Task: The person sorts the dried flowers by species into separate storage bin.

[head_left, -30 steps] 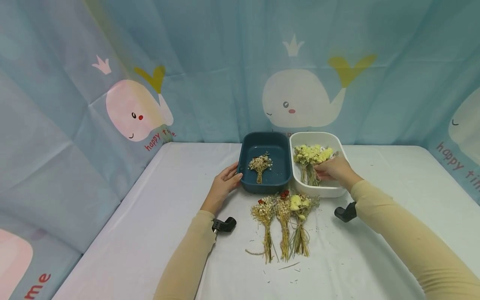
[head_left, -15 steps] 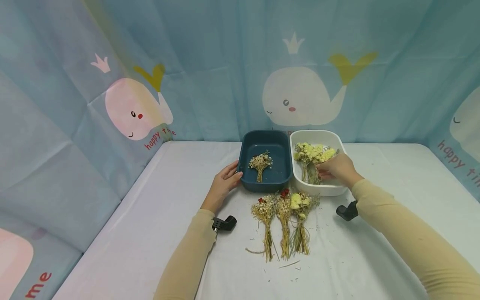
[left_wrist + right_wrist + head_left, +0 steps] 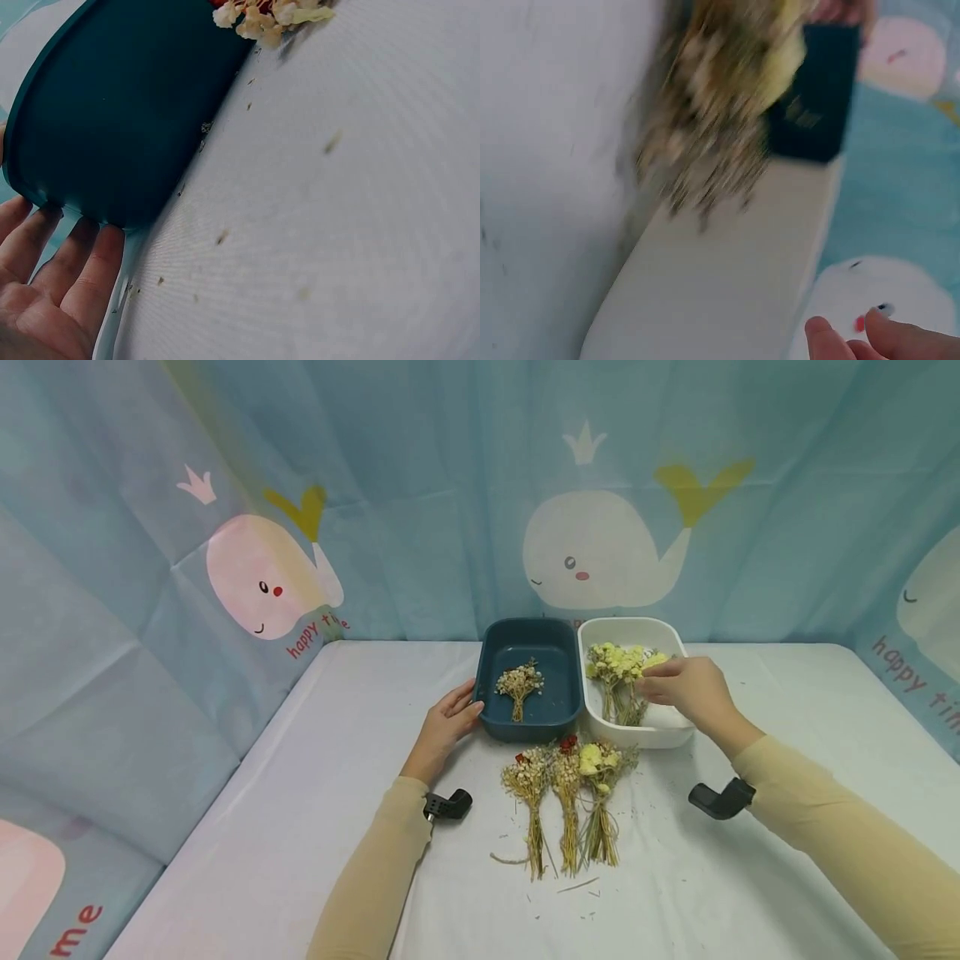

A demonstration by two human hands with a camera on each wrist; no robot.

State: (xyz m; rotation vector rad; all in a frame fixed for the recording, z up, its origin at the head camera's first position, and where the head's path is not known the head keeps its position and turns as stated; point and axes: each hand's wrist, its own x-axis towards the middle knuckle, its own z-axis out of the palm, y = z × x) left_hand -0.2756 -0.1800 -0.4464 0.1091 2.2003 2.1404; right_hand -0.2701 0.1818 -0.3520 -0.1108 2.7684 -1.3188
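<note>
The left hand (image 3: 442, 731) rests against the left side of a dark blue plastic bin (image 3: 557, 689); in the left wrist view its straight fingers (image 3: 94, 281) touch the bin's wall. A small dried-flower bunch (image 3: 519, 683) lies in that bin. Over the right part of a white bin (image 3: 652, 738) hovers the right hand (image 3: 696, 692), holding nothing. In the right wrist view its thumb and fingers are apart. Yellow dried-flower bunches (image 3: 615, 664) lie in the white bin, partly hidden by the hand.
Three tied dried-flower bunches lie in front of the bins: one with cream flowers (image 3: 529, 781), one with red blooms (image 3: 568, 777), one with yellow blooms (image 3: 600, 768). Stem scraps (image 3: 577, 886) dot the white tablecloth (image 3: 300, 827). A whale-print curtain (image 3: 420, 527) hangs behind.
The right hand has let go of the yellow dried flowers in the white bin and lifted slightly up and to the right. The left hand stays at the blue bin.
</note>
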